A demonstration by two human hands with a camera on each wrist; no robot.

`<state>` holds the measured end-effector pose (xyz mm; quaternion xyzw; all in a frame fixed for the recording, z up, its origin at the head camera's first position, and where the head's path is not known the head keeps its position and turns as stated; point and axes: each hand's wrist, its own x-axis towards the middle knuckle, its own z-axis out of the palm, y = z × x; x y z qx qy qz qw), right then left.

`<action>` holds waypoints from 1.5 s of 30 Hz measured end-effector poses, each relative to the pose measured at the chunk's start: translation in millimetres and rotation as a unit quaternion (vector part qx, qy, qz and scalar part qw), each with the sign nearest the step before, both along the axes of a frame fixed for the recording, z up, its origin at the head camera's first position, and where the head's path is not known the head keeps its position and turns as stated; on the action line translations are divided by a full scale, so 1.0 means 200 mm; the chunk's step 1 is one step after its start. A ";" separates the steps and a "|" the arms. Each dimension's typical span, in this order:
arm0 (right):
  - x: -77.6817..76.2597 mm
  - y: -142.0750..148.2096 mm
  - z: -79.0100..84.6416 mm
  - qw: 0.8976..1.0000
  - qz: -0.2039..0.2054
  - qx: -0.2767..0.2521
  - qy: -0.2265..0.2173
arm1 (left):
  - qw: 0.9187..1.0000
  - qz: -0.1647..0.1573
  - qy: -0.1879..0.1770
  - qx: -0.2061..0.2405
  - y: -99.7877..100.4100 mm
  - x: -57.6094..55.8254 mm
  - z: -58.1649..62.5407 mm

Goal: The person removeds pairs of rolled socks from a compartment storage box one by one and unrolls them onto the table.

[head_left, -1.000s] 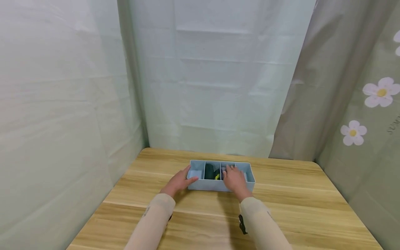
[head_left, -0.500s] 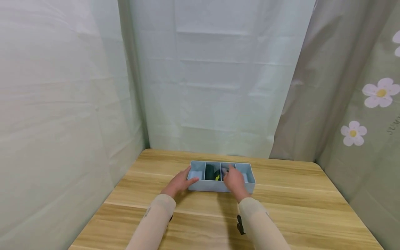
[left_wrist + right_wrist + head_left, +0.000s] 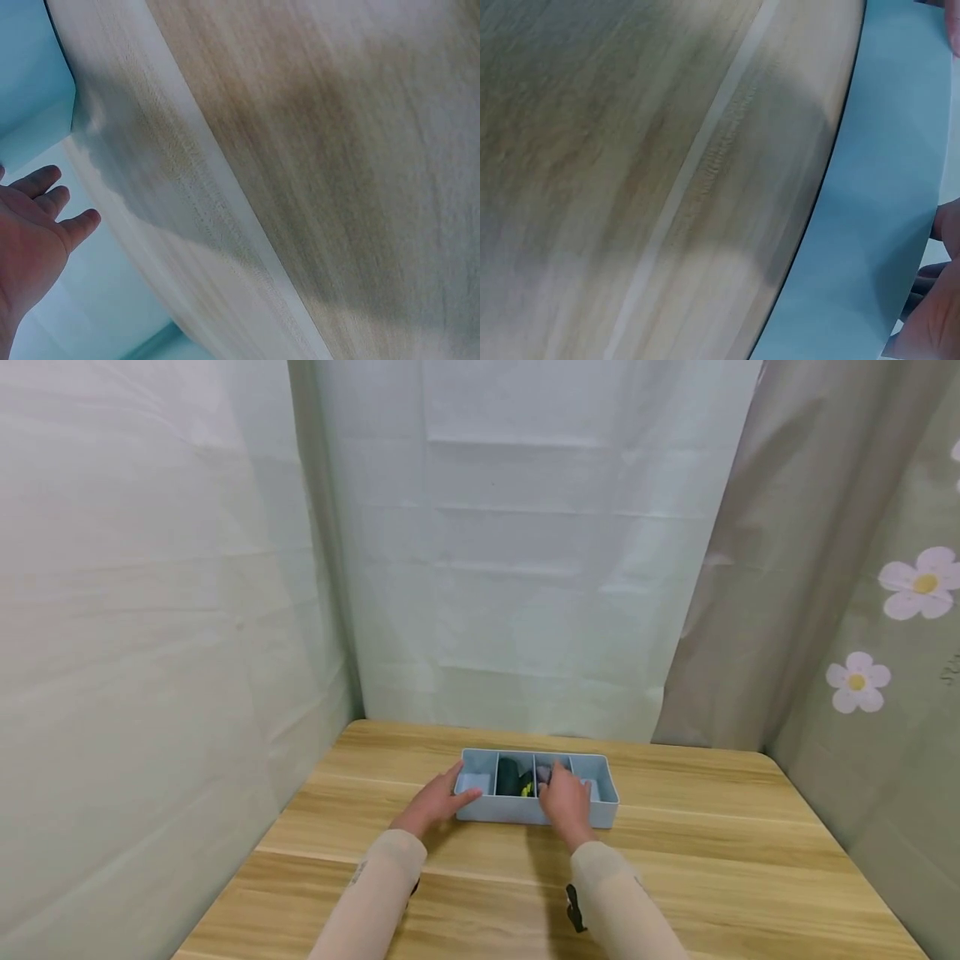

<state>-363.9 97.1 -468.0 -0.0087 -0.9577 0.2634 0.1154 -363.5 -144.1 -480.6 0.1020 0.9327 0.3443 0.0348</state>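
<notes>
Right hand (image 3: pixel 567 802) had drawn fingers in at grey item (image 3: pixel 543 774), blue box's (image 3: pixel 498 811) third compartment (image 3: pixel 543 760) from left, grip hidden; left hand (image 3: pixel 437 800), fingers loosely straight, touched left end

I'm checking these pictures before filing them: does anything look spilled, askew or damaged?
Nothing stands out: the blue box sits upright on the table, the dark green item inside a compartment. The right hand partly covers the greyish item, so its condition is unclear.
</notes>
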 end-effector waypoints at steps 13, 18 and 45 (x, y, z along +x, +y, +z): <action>0.00 -0.02 0.07 0.998 0.029 -0.047 0.038 | 1.000 0.000 0.007 -0.002 0.00 -0.01 -0.01; 0.00 -0.04 0.09 0.997 0.029 -0.059 0.033 | 1.000 0.001 0.004 -0.006 0.00 0.00 -0.01; -0.03 -0.04 0.06 0.994 -0.048 -0.086 -0.049 | 1.000 0.002 0.012 -0.005 0.00 -0.01 -0.03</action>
